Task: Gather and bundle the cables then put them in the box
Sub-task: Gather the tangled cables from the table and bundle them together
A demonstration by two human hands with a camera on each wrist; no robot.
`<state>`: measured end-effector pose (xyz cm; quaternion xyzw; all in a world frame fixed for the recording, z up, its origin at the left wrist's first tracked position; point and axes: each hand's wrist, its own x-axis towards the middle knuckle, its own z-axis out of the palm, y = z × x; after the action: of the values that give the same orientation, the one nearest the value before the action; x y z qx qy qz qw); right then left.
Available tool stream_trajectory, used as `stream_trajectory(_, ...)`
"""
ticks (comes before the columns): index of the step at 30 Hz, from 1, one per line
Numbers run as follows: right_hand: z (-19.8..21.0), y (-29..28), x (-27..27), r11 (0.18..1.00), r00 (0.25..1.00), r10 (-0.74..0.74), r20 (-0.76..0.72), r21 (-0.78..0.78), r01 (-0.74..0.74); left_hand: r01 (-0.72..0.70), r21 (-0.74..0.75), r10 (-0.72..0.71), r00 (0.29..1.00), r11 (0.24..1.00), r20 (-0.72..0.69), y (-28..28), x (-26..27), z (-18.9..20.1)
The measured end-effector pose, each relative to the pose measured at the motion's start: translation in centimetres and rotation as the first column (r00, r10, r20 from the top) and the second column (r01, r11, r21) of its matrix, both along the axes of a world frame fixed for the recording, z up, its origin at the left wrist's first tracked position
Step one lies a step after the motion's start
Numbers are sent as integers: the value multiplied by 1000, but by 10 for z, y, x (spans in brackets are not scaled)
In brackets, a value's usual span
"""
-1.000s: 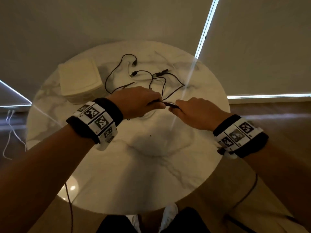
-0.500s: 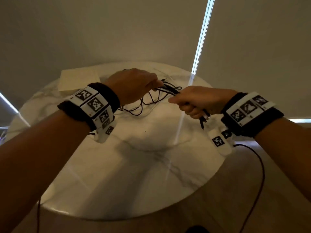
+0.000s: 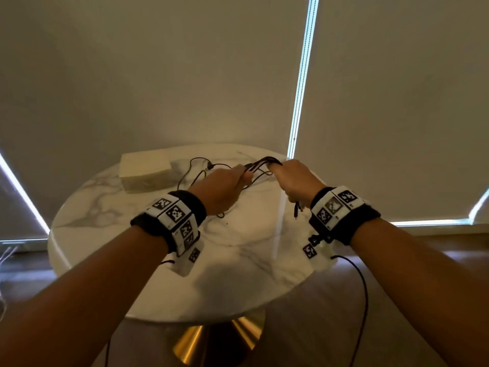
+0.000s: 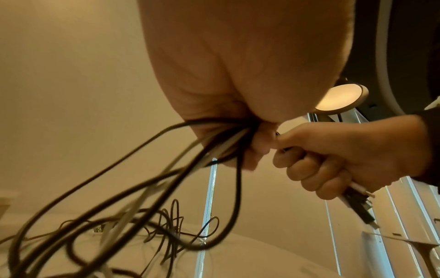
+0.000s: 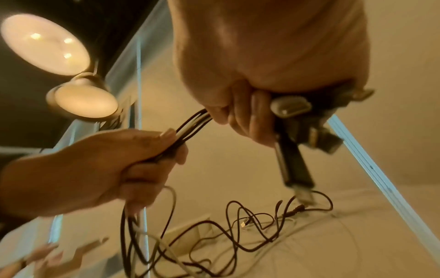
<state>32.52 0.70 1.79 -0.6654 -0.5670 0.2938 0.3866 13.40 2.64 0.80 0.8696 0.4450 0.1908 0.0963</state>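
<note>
Above the round marble table (image 3: 238, 260), both hands were raised and held the same bunch of cables (image 3: 260, 164) between them. The left hand (image 3: 219, 190) had its fingers curled around the strands, with the thumb pressed on top, and most of the cable length hung down from it in loose loops. The right hand (image 3: 293, 178) was closed in a fist around the other end of the bunch, just beside the left, with the plugs (image 5: 295, 165) sticking out below its little finger. From the left wrist view, the dark and pale strands fanned out of the left fist toward a tangle (image 4: 171, 231) lying on the tabletop. A short taut stretch ran between the two fists. The pale box (image 3: 145, 172) sat closed on the far left part of the table, apart from both hands, with slack cable lying near it.
</note>
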Motion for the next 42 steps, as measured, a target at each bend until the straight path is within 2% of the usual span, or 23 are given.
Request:
stream_trajectory(2, 1, 1, -3, 999, 985, -38, -165, 9, 40, 3, -47, -1, 999, 999, 51, -4, -1, -2)
stream_trajectory(3, 0, 1, -5, 998, 980, -54, -191, 11, 57, -1, -53, 4, 999, 999, 51, -5, -3, -3)
stream_trajectory(7, -13, -2, -14, 998, 996, -68, -56, 8, 69, -36, -18, 37, 999, 999, 38, -3, -13, -3)
stream_trajectory(9, -15, 0, -18, 997, 996, -74, -47, -3, 74, -9, -83, 16, 996, 997, 85, -4, -15, -2)
stream_trajectory(12, -11, 6, -26, 996, 960, -81, -267, -50, 70, 96, -340, -9, 969, 935, 247, -12, -11, 2)
stream_trajectory(13, -9, 7, -29, 996, 930, -85, -358, -64, 67, 108, -359, -18, 970, 927, 244, -14, -10, 3)
stream_trajectory(15, -5, 10, -34, 995, 865, -98, -492, -75, 70, 108, -325, -46, 981, 940, 190, -18, -9, 4)
stream_trajectory(19, 1, 14, -41, 992, 735, -121, -667, -67, 103, 96, -248, -61, 988, 964, 144, -24, -10, 3)
stream_trajectory(22, 3, 16, -42, 989, 701, -131, -701, -45, 140, 42, -149, -28, 995, 988, 97, -23, -11, 0)
stream_trajectory(25, 5, 17, -41, 989, 688, -114, -717, -14, 150, -5, -58, 11, 993, 998, 114, -16, -12, -1)
stream_trajectory(29, 8, 18, -36, 977, 665, -123, -737, 28, 213, -5, -20, 7, 995, 1000, 98, -19, -5, 0)
stream_trajectory(35, 14, 16, -25, 980, 503, -133, -854, -37, 197, 58, -12, -58, 997, 998, 42, -31, 5, 3)
stream_trajectory(38, 15, 16, -19, 978, 452, -148, -880, -63, 198, 66, -7, -66, 998, 998, -11, -31, 5, 4)
stream_trajectory(42, 12, 12, -22, 983, 375, -150, -915, -96, 159, 62, -19, -63, 998, 998, -12, -34, 4, -2)
